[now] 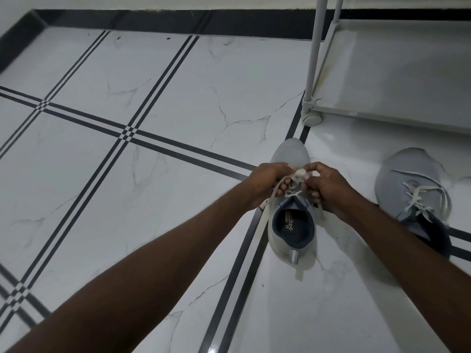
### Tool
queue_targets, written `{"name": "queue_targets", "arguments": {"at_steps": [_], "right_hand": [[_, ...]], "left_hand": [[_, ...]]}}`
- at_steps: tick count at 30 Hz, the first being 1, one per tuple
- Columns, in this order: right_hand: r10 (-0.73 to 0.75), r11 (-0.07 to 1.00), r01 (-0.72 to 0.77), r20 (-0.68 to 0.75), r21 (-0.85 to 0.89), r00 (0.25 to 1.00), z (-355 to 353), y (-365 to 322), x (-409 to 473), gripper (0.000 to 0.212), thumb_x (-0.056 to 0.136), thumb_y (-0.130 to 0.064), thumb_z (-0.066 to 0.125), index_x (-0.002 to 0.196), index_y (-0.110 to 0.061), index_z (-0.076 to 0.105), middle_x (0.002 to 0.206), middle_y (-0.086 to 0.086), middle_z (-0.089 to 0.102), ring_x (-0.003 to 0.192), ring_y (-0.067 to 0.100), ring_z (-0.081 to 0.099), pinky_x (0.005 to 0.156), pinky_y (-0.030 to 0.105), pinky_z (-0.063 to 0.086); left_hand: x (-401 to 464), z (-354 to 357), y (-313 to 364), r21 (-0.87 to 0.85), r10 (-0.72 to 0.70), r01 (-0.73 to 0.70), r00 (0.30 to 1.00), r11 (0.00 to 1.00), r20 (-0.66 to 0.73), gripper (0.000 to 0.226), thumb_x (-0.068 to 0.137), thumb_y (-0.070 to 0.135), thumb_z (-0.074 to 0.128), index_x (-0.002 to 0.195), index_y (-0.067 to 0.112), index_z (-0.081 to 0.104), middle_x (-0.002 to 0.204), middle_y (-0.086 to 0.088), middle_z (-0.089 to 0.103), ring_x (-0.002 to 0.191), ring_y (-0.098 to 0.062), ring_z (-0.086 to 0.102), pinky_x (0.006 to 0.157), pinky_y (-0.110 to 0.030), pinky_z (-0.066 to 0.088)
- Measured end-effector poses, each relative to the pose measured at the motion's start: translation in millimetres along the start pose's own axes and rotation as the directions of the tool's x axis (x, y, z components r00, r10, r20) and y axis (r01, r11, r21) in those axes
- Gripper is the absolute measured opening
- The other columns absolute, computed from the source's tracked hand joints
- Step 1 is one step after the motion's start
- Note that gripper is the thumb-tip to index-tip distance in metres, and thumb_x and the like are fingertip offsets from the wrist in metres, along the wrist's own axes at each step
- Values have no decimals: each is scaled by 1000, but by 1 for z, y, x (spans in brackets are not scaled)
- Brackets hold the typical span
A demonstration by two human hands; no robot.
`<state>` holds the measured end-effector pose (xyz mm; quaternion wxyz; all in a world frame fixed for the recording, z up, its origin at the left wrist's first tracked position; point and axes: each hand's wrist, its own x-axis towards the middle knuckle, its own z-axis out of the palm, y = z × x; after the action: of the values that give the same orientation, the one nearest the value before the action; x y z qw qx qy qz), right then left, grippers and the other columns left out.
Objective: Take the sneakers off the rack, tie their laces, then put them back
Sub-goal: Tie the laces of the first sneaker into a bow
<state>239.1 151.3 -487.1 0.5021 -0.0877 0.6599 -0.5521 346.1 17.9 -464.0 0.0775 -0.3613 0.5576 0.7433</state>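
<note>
Both hands, left (pixel 270 180) and right (pixel 328 186), pinch the laces (pixel 297 174) right over the sneaker (pixel 291 225), toe pointing away toward the rack (pixel 382 72).

We find the scene dim and cool-toned, with flat, even illumination and no distinct source visible. The glossy floor (pixel 178 98) carries a small glare patch at the bottom edge and a pale sheen near the rack (pixel 397 80). Shadows are soft and faint beside the sneaker (pixel 293 225). We note wide-angle bending of the tile lines toward the frame edges. Focus is adequate centrally; the second sneaker (pixel 413 197) shows slight smearing.
</note>
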Motion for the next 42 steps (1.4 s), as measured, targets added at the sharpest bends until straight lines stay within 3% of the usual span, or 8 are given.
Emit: {"name": "queue_targets", "arguments": {"at_steps": [5, 9, 13, 18, 24, 31, 38, 42], "right_hand": [[36, 999, -35, -21, 19, 999, -2, -9, 2, 19, 95, 1, 45, 93, -6, 62, 61, 9, 55, 34, 7, 30, 34, 17, 25], [106, 994, -100, 130, -50, 986, -8, -14, 0, 23, 95, -1, 43, 97, -1, 66, 64, 13, 62, 32, 8, 25, 32, 16, 23], [89, 987, -76, 83, -144, 993, -4, -14, -5, 26, 96, -1, 47, 106, -5, 71, 55, 0, 66, 44, 13, 41, 41, 20, 29], [-290, 804, 162, -140, -572, 947, -16, -15, -7, 5, 80, -15, 76, 77, -11, 76, 62, 4, 72, 47, 11, 62, 49, 16, 50], [-261, 582, 12, -173, -813, 950, -37, -1, -7, 21, 76, -1, 70, 61, -15, 68, 54, 1, 68, 38, -4, 58, 46, 12, 41], [-271, 456, 141, 14, -879, 963, -40, 6, 1, 30, 86, -28, 68, 60, -22, 55, 63, -4, 58, 67, 22, 54, 54, 27, 32], [-158, 644, 146, 56, -751, 986, -33, -3, 3, 40, 97, -29, 51, 71, -2, 64, 56, 5, 55, 50, 15, 47, 54, 28, 36], [-61, 772, 40, -10, -634, 998, -35, -2, 0, 41, 100, -30, 48, 74, -4, 66, 50, -2, 55, 32, 3, 39, 46, 23, 33]], "left_hand": [[-1, -3, 10, 668, 371, -297, 928, 682, 34, 17, 81, 23, 76, 84, 6, 73, 73, -6, 75, 63, -15, 71, 65, -31, 59], [-5, 10, 0, 832, 629, -362, 777, 421, 20, 2, 76, 12, 70, 75, 13, 70, 67, 2, 70, 58, -14, 60, 58, -29, 49], [-4, 15, -5, 772, 653, -360, 752, 523, -92, 10, 78, 14, 68, 72, 20, 62, 71, 4, 72, 62, -14, 65, 60, -37, 55], [-15, 0, -15, 559, 501, -241, 782, 793, -372, 12, 79, 13, 75, 70, 12, 67, 72, -1, 73, 70, -14, 68, 67, -34, 57], [-30, -35, -35, 207, 185, -82, 817, 975, -546, 12, 86, 3, 69, 75, 6, 64, 73, -15, 70, 62, -20, 67, 63, -33, 62], [-28, -35, -21, 302, 96, -23, 969, 953, -228, 18, 95, 16, 57, 101, 1, 67, 88, -11, 68, 77, -20, 65, 58, -22, 54], [-15, -19, -10, 799, 264, -112, 963, 590, -59, 24, 83, 30, 75, 90, 8, 74, 85, -9, 73, 75, -16, 64, 70, -31, 52], [-19, -27, 4, 721, 145, -126, 989, 682, 35, 27, 81, 33, 78, 90, 8, 75, 72, -8, 65, 58, -11, 50, 51, -19, 40]]}}
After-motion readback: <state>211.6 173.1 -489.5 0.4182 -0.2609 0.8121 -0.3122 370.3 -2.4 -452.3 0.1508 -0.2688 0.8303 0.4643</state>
